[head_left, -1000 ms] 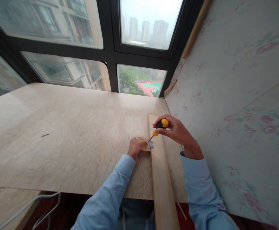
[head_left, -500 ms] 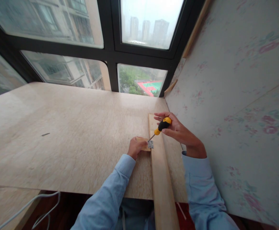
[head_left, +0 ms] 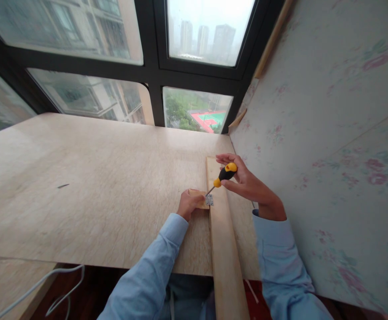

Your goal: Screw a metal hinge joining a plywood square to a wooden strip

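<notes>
My right hand holds a yellow-and-black screwdriver by its handle, thumb against it and some fingers stretched out. The tool slants down to the left, its tip at the left leaf of a small metal hinge. That hinge spans the joint between a small wooden block and a long wooden plank. With its fingers closed on the block, my left hand keeps it against the plank's left edge. Whether a screw sits under the tip is too small to make out.
The plank lies on a marble-patterned ledge and juts past its front edge toward me. A thin dark sliver lies on the left. A white cable hangs at lower left. A floral-papered wall rises close on the right; windows stand behind.
The screwdriver handle and my right hand have shifted very slightly, with the fingers a little differently placed. My left hand, the block and the plank stay put.
</notes>
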Available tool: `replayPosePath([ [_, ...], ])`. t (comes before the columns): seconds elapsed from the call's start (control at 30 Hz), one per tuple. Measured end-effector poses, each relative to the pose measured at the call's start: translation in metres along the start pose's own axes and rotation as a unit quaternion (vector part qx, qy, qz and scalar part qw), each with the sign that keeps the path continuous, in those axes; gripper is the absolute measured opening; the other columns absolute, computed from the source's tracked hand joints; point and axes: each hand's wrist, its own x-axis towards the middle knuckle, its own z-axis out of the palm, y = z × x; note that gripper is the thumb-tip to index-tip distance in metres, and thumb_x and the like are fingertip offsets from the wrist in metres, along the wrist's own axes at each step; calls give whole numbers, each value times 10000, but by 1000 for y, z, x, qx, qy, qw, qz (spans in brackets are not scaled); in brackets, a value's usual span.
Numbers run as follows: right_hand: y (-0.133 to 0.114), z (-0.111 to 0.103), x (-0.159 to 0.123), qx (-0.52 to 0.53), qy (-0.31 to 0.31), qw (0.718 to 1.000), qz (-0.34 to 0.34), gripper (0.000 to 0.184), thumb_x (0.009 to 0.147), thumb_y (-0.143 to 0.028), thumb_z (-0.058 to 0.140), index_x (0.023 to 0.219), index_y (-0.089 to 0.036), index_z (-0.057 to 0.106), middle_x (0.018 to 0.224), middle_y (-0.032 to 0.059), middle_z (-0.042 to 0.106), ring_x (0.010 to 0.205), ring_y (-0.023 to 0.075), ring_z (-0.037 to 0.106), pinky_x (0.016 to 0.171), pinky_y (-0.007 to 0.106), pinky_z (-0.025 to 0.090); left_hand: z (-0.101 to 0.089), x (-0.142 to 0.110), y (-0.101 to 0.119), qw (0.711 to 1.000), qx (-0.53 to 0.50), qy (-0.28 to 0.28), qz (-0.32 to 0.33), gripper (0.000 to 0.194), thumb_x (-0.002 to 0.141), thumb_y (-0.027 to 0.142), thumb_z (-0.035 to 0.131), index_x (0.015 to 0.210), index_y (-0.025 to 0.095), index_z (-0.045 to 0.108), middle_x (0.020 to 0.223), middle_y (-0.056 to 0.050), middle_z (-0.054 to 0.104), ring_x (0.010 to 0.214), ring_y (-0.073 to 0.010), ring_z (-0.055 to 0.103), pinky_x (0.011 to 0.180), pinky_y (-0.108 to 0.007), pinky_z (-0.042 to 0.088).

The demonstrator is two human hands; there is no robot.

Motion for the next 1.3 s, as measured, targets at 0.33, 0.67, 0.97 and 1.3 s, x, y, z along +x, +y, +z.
replayPosePath([
  [0.33,-5,10,10,-195,177,960,96,443,690,-569,742,903,-216,581,800,25,646,758,216,628,740,374,528,0,0,0,1000,-3,2,-4,268,561,86,711,781,159,575,696,-9,649,622,-165,629,557,-251,492],
  [0.67,0,0,2,92,7,994,54,468,783,-429,700,1178,-271,505,1195,75,631,1116,240,613,920,440,531,1,0,2,1000,-1,12,-14,266,558,86,720,761,177,572,685,2,644,648,-173,644,572,-245,490],
  [0.97,0,-1,9,-124,282,949,72,382,751,-545,682,929,-219,594,802,9,631,699,182,623,629,299,525,2,-1,2,1000,-16,10,-6,260,553,66,707,770,151,590,678,4,641,622,-164,629,553,-250,492],
  [1.3,47,-16,9,-374,97,892,235,333,765,-527,627,721,-206,550,694,35,623,641,184,555,551,265,347,3,0,3,1000,-6,14,-1,240,568,128,750,766,137,614,707,-14,662,631,-157,638,552,-241,489],
])
